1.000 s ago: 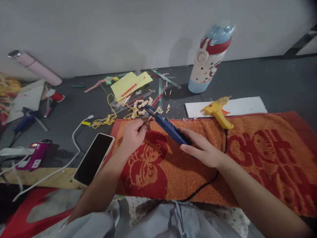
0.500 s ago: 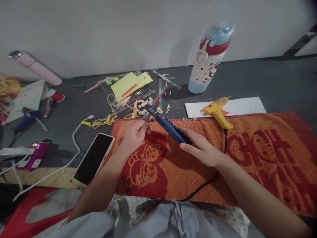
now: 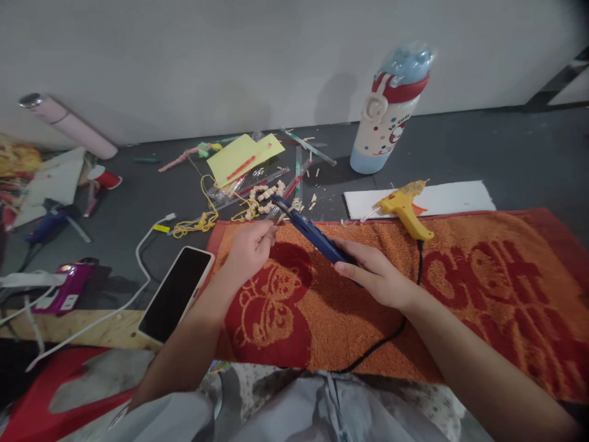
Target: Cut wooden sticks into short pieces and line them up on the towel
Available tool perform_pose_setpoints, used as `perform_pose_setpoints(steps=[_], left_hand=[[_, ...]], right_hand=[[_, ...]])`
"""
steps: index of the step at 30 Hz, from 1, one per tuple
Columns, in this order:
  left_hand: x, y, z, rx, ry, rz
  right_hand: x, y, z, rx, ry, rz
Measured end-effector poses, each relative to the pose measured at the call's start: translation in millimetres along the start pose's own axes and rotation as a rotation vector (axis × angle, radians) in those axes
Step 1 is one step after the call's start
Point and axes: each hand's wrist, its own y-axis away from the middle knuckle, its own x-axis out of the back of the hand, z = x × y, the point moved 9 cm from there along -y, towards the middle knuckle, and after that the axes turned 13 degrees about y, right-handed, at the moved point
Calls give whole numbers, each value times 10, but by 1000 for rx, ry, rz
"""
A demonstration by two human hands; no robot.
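My right hand (image 3: pixel 375 274) is wrapped round the blue handles of a pair of cutters (image 3: pixel 315 236), whose jaws point up and to the left. In a closed pinch near those jaws, my left hand (image 3: pixel 251 245) holds a thin wooden stick (image 3: pixel 279 220). Most of the stick is hidden by the fingers, and whether the jaws touch it is too small to tell. Just beyond the jaws lies a heap of short cut wooden pieces (image 3: pixel 267 193). Both hands are above an orange and red towel (image 3: pixel 350 325).
A yellow glue gun (image 3: pixel 407 212) rests on a white board (image 3: pixel 453 197), its black cord crossing the towel. Behind it stands a bottle (image 3: pixel 386 123). To the left are a phone (image 3: pixel 177 294), yellow yarn (image 3: pixel 197 224), yellow paper (image 3: pixel 239 158) and a pink flask (image 3: pixel 69 126).
Both hands, the cutters and the stick stay in nearly the same place. The whole view has shifted very slightly.
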Motion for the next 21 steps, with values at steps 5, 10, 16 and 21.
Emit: perform_pose_setpoints(steps=[5, 10, 16, 21], left_hand=[[-5, -13, 6, -20, 0, -32], [0, -14, 21, -65, -13, -39], [0, -13, 61, -142, -49, -54], [-3, -10, 36, -157, -69, -78]], right_hand=[[6, 1, -20, -5, -22, -32], [-10, -7, -23, -20, -50, -68], [-25, -11, -31, -37, -104, -100], [-46, -1, -36, -48, -122, -133]])
